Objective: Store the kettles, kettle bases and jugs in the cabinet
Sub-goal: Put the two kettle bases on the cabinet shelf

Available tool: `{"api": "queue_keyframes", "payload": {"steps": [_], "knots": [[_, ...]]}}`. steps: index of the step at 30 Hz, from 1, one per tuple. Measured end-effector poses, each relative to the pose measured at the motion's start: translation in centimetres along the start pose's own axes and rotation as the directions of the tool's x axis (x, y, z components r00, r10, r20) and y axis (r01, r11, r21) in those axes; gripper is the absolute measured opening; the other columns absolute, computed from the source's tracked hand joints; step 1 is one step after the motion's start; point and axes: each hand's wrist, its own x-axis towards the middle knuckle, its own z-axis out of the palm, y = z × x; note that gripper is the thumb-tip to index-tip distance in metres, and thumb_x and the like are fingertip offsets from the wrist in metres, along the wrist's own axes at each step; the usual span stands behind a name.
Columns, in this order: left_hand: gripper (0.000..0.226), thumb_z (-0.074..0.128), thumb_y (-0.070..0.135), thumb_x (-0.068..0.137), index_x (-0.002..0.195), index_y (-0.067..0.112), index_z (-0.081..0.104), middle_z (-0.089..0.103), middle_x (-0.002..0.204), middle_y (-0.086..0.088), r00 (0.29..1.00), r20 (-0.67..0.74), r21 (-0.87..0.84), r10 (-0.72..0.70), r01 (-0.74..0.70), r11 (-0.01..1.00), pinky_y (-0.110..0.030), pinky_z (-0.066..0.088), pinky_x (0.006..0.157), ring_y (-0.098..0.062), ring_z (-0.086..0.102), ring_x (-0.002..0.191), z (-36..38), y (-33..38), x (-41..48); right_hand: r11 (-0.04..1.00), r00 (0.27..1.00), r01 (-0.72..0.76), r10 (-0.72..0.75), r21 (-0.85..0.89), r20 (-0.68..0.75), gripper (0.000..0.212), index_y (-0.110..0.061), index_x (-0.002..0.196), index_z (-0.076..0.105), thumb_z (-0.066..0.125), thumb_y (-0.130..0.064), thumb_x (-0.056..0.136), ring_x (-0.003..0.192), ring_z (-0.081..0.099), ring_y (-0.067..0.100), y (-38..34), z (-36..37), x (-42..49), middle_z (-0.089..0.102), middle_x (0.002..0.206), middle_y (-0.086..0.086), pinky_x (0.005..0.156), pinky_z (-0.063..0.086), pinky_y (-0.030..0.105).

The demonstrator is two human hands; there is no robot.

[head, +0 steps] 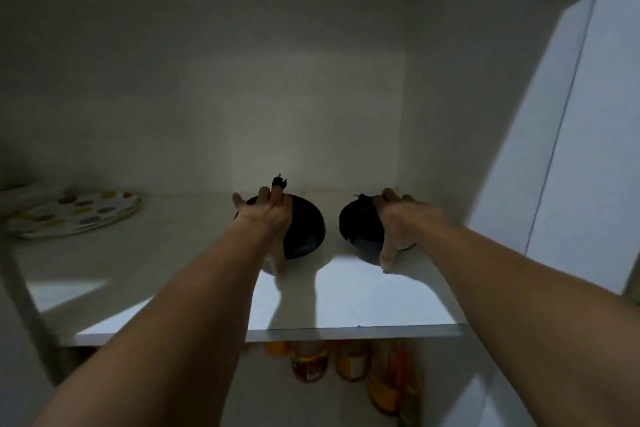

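We have both arms reaching into the white cabinet (433,97), onto its upper shelf (207,288). Left hand (268,217) grips the left kettle base (306,229): a round, black, low disc, tilted, its near edge lifted off the shelf. A black plug (279,182) sticks up behind our fingers. Right hand (398,222) is closed over the right kettle base (360,225), also round and black, thumb down at the shelf; it probably rests flat, though shadow hides its underside. The two bases lie near each other, not touching. Spotted plates (74,215) are stacked far left. Jars (311,360), blurred, stand on the shelf below.
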Motion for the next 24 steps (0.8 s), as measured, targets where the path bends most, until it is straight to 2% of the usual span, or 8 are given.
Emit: {"api": "queue_keyframes", "payload": {"steps": [3,5,7,9,12,17,24], "knots": [[0.139,0.090,0.060,0.037,0.147,0.011,0.020,0.018,0.151,-0.005,0.997,0.079,-0.146,-0.007,0.019,0.989,-0.059,0.037,0.105,-0.027,0.023,0.138,1.0,0.1,3.0,0.999,0.994,-0.037,0.038,-0.015,0.105,0.114,-0.021,0.146,0.030,0.092,-0.046,0.053,0.129,0.047,0.028,0.3,0.5,2.9,0.040,0.141,-0.003,0.077,0.043,0.039],[0.144,0.087,0.067,0.033,0.148,0.012,0.020,0.022,0.148,-0.003,0.993,0.118,-0.202,0.015,0.009,0.979,-0.054,0.042,0.103,-0.025,0.025,0.137,1.5,-0.2,5.0,0.999,0.983,-0.050,0.051,-0.008,0.178,0.118,-0.019,0.147,0.030,0.091,-0.052,0.051,0.130,0.050,0.027,0.5,0.7,4.9,0.040,0.143,-0.003,0.078,0.045,0.038],[0.148,0.084,0.073,0.034,0.150,0.012,0.017,0.021,0.151,-0.004,0.986,0.156,-0.212,0.056,-0.022,0.977,-0.052,0.042,0.105,-0.027,0.022,0.139,2.2,-0.5,7.0,0.999,0.974,-0.053,0.050,0.008,0.221,0.124,-0.017,0.147,0.030,0.091,-0.057,0.047,0.127,0.053,0.027,0.7,0.8,6.7,0.041,0.143,-0.002,0.086,0.050,0.038],[0.148,0.082,0.075,0.037,0.152,0.013,0.014,0.018,0.154,-0.004,0.979,0.185,-0.228,0.082,-0.038,0.973,-0.051,0.040,0.107,-0.027,0.019,0.142,3.0,-0.7,8.7,0.999,0.973,-0.035,0.029,0.024,0.229,0.124,-0.018,0.149,0.028,0.090,-0.059,0.049,0.128,0.051,0.028,0.9,1.3,8.4,0.039,0.143,-0.001,0.095,0.052,0.043],[0.147,0.081,0.074,0.044,0.155,0.015,0.006,0.008,0.160,-0.006,0.964,0.235,-0.278,0.123,-0.055,0.959,-0.051,0.037,0.111,-0.030,0.016,0.145,4.2,-0.8,11.0,0.998,0.970,-0.015,0.000,0.062,0.241,0.122,-0.022,0.154,0.023,0.087,-0.059,0.056,0.131,0.046,0.029,1.3,1.8,10.4,0.034,0.147,0.003,0.102,0.050,0.046],[0.137,0.078,0.070,0.059,0.156,0.011,0.002,0.003,0.161,-0.010,0.961,0.224,-0.386,0.160,-0.063,0.920,-0.048,0.033,0.113,-0.033,0.014,0.146,5.6,-0.7,13.7,0.996,0.965,-0.033,0.010,0.087,0.260,0.124,-0.028,0.156,0.019,0.087,-0.058,0.058,0.136,0.042,0.031,1.7,2.2,12.6,0.030,0.151,0.003,0.105,0.046,0.046],[0.134,0.078,0.067,0.061,0.156,0.009,0.004,0.004,0.160,-0.011,0.964,0.205,-0.419,0.169,-0.069,0.905,-0.049,0.032,0.114,-0.034,0.013,0.145,6.0,-0.5,14.9,0.990,0.965,-0.056,0.020,0.129,0.260,0.123,-0.028,0.156,0.017,0.087,-0.055,0.058,0.134,0.044,0.032,2.2,2.8,13.4,0.028,0.150,0.003,0.105,0.046,0.046]]}}
